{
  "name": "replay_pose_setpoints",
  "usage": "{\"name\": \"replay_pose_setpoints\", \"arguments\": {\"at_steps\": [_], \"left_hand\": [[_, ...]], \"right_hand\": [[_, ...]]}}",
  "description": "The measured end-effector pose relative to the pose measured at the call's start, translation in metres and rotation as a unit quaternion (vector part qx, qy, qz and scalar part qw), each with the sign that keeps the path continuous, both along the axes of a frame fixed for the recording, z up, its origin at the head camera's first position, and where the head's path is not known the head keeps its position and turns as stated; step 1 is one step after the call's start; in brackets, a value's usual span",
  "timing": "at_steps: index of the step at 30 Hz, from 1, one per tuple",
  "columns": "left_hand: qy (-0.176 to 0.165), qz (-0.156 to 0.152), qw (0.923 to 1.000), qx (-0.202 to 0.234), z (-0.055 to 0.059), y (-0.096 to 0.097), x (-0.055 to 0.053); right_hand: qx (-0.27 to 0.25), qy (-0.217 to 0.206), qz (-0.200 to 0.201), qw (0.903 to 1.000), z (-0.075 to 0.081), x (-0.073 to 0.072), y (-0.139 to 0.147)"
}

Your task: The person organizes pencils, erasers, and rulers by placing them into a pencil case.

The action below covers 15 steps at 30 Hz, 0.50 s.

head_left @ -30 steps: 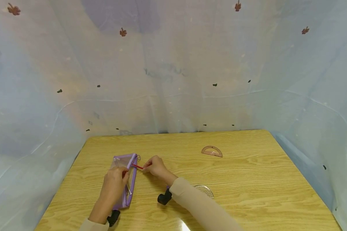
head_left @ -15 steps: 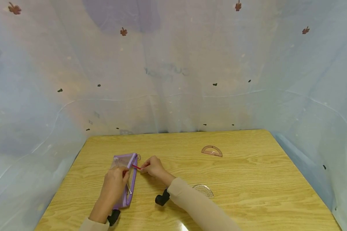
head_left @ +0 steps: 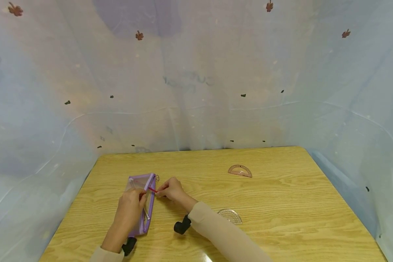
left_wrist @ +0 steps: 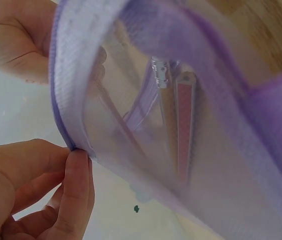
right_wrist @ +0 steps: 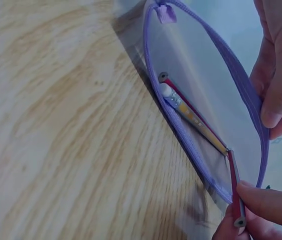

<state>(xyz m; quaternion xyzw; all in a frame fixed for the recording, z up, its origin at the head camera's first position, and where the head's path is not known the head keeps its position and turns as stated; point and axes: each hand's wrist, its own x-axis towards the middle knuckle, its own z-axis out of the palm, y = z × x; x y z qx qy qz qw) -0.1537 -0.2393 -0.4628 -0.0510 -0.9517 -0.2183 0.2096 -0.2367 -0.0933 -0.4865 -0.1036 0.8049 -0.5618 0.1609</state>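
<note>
A see-through pencil pouch with purple edging (head_left: 151, 203) lies on the left of the table, its zipped mouth spread wide. My left hand (head_left: 129, 205) pinches the mouth's rim between thumb and fingers. With thumb and fingertips, my right hand (head_left: 173, 190) holds the end of a red pencil (right_wrist: 235, 185), whose other end is inside the opening. Inside the pouch, a yellow pencil (right_wrist: 196, 120) with a metal band and white eraser lies beside another red pencil (left_wrist: 184, 120).
Farther right on the wooden table (head_left: 281, 189) lie a pinkish protractor (head_left: 245, 175) and, nearer, a clear protractor (head_left: 230, 215) partly behind the right sleeve. A small ring (head_left: 157, 178) hangs at the pouch's far corner. A pale fabric curtain (head_left: 196, 120) surrounds the table.
My right hand has moved slightly left toward the pouch, and less of the red pencil shows outside the opening. The left hand has stayed on the rim.
</note>
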Motion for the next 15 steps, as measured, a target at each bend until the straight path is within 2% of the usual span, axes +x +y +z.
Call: {"name": "replay_pose_setpoints", "arguments": {"at_steps": [15], "left_hand": [[-0.010,0.001,0.9999,0.006,0.0011,0.0001,-0.0005]], "right_hand": [[-0.031,-0.034,-0.004,0.9989,0.0002,0.0051,-0.0047]]}}
